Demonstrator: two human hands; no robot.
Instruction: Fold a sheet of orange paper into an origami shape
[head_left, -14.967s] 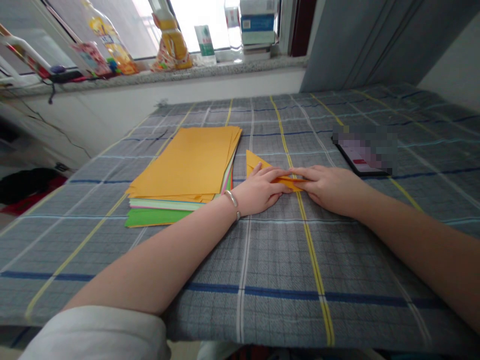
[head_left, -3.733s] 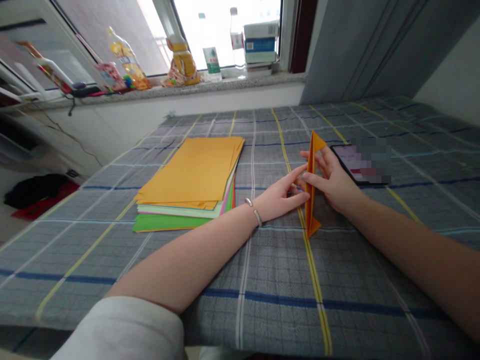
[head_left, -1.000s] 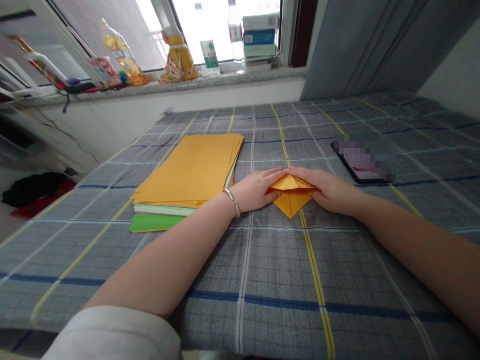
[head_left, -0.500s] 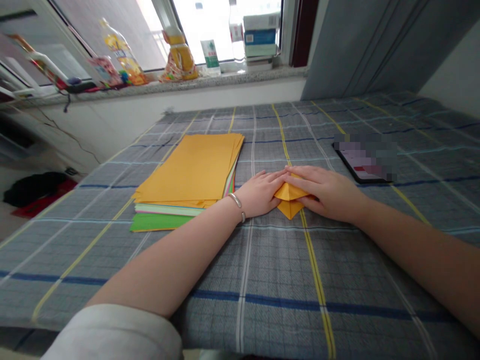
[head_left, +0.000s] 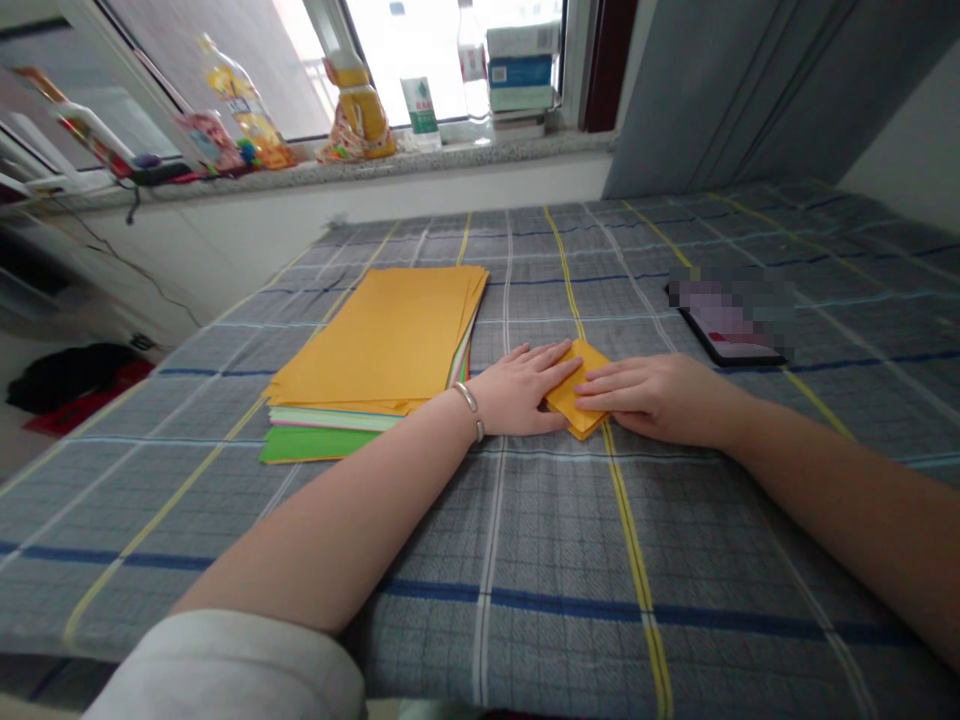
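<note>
A small folded piece of orange paper point(head_left: 576, 385) lies flat on the grey checked cloth point(head_left: 570, 560) that covers the desk, about midway between its left and right edges and somewhat nearer the far edge than the near one. Both hands rest on it. The left hand point(head_left: 521, 392) lies palm down at the paper's left side, fingers stretched out flat and close together, their tips on the paper's upper left part. The right hand point(head_left: 660, 398) comes in from the right, also flat, with its fingers extended together and pressing down across the lower half of the folded piece. Neither hand seems to pinch the paper, though the thumbs are partly hidden, so that cannot be told for sure. A thin silver bracelet point(head_left: 469, 405) sits on the left wrist.

Just beside the left hand, towards the desk's left edge, lies a stack of coloured paper sheets point(head_left: 382, 350), orange on top with green and pink showing beneath. Towards the right edge, near the right hand but apart from it, lies a dark flat phone point(head_left: 724, 325), its screen blurred.
</note>
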